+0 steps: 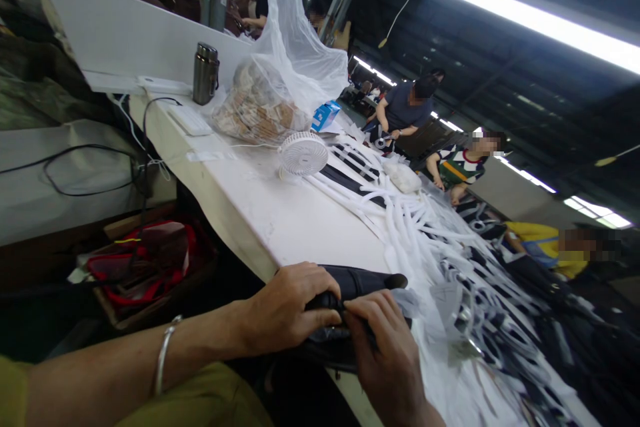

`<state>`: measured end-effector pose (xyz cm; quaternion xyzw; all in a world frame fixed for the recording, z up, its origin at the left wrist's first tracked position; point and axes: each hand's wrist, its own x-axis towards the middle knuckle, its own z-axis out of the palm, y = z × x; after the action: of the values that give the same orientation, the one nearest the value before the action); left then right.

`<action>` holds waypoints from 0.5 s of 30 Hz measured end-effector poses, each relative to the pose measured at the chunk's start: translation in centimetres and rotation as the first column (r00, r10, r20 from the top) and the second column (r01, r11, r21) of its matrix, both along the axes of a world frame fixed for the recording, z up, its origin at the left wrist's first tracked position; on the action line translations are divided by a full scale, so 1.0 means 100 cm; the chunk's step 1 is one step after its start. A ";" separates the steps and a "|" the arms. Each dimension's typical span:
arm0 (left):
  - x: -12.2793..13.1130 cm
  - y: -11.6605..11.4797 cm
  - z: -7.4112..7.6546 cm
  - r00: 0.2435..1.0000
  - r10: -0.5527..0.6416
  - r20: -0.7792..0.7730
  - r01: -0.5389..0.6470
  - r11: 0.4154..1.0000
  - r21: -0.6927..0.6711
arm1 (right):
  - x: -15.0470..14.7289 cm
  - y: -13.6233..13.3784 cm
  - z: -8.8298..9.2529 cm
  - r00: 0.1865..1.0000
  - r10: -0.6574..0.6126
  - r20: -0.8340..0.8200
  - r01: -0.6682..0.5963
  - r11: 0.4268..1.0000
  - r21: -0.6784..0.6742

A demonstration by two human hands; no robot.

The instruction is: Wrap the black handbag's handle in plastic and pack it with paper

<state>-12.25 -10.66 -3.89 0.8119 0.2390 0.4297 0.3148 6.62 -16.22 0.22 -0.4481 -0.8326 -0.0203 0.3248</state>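
Note:
At the table's near edge lies a black, smooth, leather-like article [363, 280] with a rounded, tube-like upper part. Its exact kind does not show. My left hand [295, 307] comes in from the left, thumb and fingers closed on a black edge of it. Facing it, my right hand [383, 343] pinches the same edge from the right. The fingertips of both hands nearly meet. Whatever small part sits between them is hidden. Clear plastic film [407, 303] lies against the right end of the black article.
Padded white strips [400, 213] and black-and-white pieces cover the table's right side. A small white fan [303, 153], a plastic bag of scraps [265, 103] and a metal flask [205, 73] stand further back. Cables hang at left above a box with red material [145, 260]. Several people work beyond.

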 end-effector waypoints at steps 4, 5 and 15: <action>0.003 -0.008 -0.002 0.998 0.031 0.055 -0.024 0.992 -0.128 | 0.002 0.000 0.001 0.999 -0.003 -0.038 0.002 1.000 -0.021; 0.003 -0.009 -0.002 0.997 0.035 0.066 -0.025 0.990 -0.141 | 0.002 0.000 0.001 0.999 -0.007 -0.050 0.006 1.000 -0.021; 0.012 -0.008 -0.004 0.983 0.060 0.172 -0.004 0.952 -0.306 | -0.004 0.003 -0.011 0.973 -0.113 -0.201 0.085 0.986 -0.144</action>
<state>-11.01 -11.48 -4.33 0.7077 0.2861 0.4642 0.4493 6.25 -15.94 -0.89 -0.5096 -0.7700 0.0669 0.3781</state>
